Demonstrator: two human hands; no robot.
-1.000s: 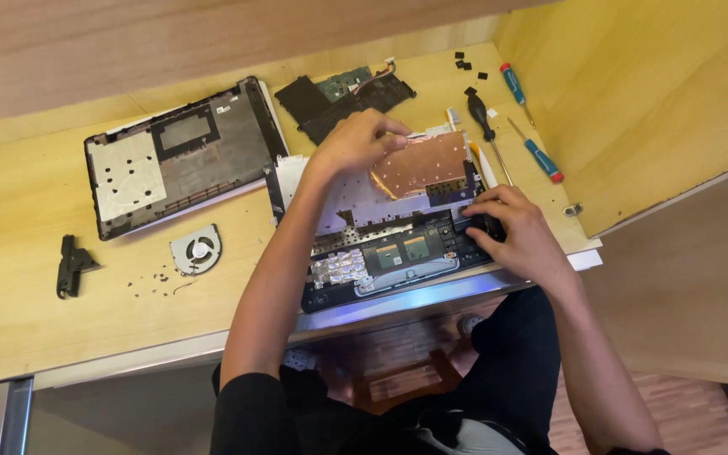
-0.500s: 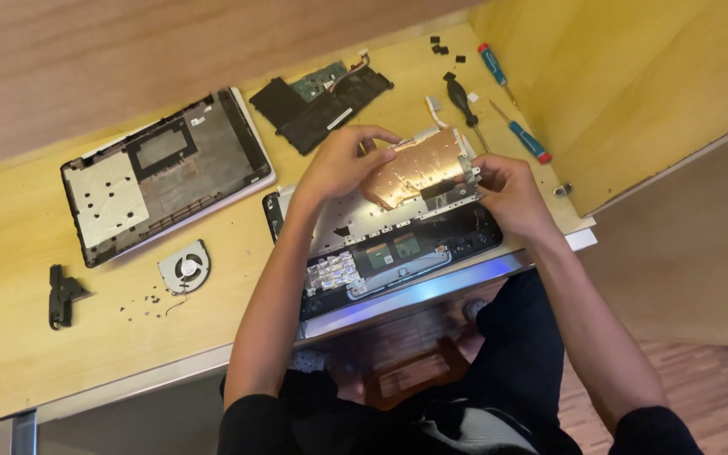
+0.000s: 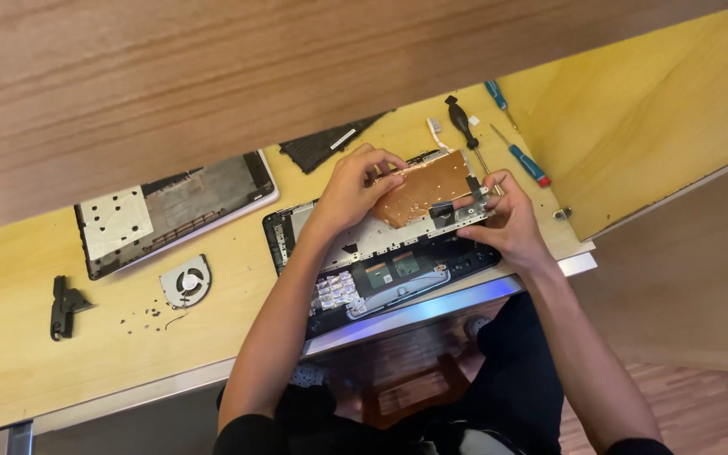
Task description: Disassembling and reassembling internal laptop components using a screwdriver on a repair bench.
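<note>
An opened laptop chassis [image 3: 381, 274] lies on the yellow wooden desk [image 3: 10, 354] in front of me. Over it I hold a flat metal plate with a copper-coloured sheet [image 3: 423, 192], tilted up off the chassis. My left hand [image 3: 355, 187] grips the plate's upper left edge with the fingertips. My right hand [image 3: 503, 221] holds its right end, near a small black bracket. Silver padding and a green board show inside the chassis below.
A grey laptop bottom cover [image 3: 170, 211] lies at the left, a round fan [image 3: 185, 281] and several tiny screws below it, a black hinge part [image 3: 63, 307] far left. Black and blue screwdrivers [image 3: 516, 153] lie at the right. A black circuit board [image 3: 322, 145] sits behind.
Both hands have lifted the copper-coloured plate off the chassis and tilted it up. My right hand left the chassis's right side and took the plate's right end. The view shifted.
</note>
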